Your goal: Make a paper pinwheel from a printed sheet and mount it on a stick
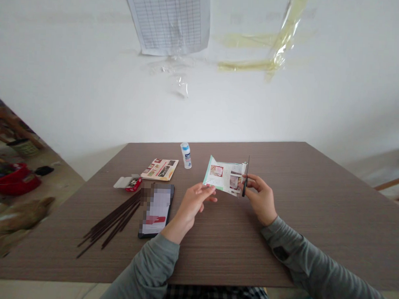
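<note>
My left hand (197, 198) pinches the lower left corner of a printed paper sheet (221, 174) with pictures and a green edge, holding it above the table. Closed round the handles of a pair of scissors (246, 171) is my right hand (261, 197). The scissor blades point up and away from me along the sheet's right edge. Whether the blades are apart or together I cannot tell. The handles are partly hidden by my fingers.
On the brown table (315, 216) are a phone (156, 211), thin dark sticks (115, 218), an opened small red box (132, 182), folded printed paper (160, 170) and a white-and-blue glue bottle (186, 156). A white wall (254, 112) stands behind.
</note>
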The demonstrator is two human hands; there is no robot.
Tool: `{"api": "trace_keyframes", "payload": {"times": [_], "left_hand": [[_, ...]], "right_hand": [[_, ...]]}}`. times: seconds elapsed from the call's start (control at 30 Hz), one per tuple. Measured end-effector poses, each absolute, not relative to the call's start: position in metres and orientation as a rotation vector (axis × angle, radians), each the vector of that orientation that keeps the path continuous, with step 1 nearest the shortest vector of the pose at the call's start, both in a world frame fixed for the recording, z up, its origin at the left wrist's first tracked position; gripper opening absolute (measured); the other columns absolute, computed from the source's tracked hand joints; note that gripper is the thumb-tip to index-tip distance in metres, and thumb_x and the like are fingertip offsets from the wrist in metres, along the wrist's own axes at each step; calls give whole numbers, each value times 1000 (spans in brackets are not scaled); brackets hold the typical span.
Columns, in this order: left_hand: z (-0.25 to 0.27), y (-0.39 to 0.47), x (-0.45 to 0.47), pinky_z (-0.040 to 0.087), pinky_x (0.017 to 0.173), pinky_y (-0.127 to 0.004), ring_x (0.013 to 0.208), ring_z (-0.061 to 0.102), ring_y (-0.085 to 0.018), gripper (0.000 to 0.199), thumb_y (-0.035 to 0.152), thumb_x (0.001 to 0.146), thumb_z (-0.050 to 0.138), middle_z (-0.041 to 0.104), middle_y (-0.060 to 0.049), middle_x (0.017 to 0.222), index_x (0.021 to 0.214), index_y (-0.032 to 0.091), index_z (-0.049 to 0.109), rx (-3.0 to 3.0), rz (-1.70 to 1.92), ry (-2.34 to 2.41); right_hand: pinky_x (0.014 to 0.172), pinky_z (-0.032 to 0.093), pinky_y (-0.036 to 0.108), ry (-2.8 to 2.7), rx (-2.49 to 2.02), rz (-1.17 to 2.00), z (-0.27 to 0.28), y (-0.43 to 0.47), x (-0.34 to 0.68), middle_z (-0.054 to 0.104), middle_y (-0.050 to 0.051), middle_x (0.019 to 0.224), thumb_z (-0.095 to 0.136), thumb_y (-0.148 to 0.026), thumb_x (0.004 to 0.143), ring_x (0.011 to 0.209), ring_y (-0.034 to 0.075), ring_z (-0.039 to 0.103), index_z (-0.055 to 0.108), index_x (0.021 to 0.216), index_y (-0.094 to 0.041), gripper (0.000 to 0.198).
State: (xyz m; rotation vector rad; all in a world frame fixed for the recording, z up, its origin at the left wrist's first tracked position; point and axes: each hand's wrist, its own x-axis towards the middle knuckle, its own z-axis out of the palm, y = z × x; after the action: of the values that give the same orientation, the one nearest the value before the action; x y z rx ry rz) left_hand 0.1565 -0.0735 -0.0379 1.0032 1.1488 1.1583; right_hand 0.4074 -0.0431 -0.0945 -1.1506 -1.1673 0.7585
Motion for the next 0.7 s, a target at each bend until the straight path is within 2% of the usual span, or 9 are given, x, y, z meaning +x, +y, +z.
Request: {"api": "trace_keyframes", "payload": {"times": [0.13, 0.27, 0.5, 0.7], "left_hand": [[-41, -75, 162, 26, 47, -21, 78, 91, -25, 33, 40, 81, 113, 94, -14, 101, 96, 20, 91, 997, 1129, 1174], [-43, -73, 164, 25, 47, -21, 79, 92, -26, 32, 40, 83, 114, 95, -13, 100, 95, 21, 91, 973, 1119, 1210], [-52, -76, 170, 21, 46, -23, 79, 93, -30, 39, 47, 84, 121, 96, -17, 102, 91, 21, 93, 982, 1042, 1180], [-59, -79, 177, 25, 44, -23, 81, 95, -32, 43, 49, 83, 122, 97, -18, 102, 96, 20, 93, 984, 1034, 1149]], "right_hand": [[79, 76, 45, -1129, -1147, 769, -96, -44, 404, 91, 8, 89, 107, -67, 81, 88, 34, 89, 90, 121, -23, 61], [85, 76, 46, -1164, -1150, 765, -98, -47, 401, 92, 8, 91, 107, -67, 83, 91, 33, 89, 91, 121, -24, 60], [88, 76, 48, -1131, -1136, 765, -99, -51, 394, 94, 10, 97, 105, -59, 83, 93, 33, 88, 89, 118, -25, 52], [87, 78, 50, -1119, -1119, 799, -98, -55, 389, 96, 12, 103, 104, -58, 84, 97, 35, 90, 86, 119, -26, 50]]}}
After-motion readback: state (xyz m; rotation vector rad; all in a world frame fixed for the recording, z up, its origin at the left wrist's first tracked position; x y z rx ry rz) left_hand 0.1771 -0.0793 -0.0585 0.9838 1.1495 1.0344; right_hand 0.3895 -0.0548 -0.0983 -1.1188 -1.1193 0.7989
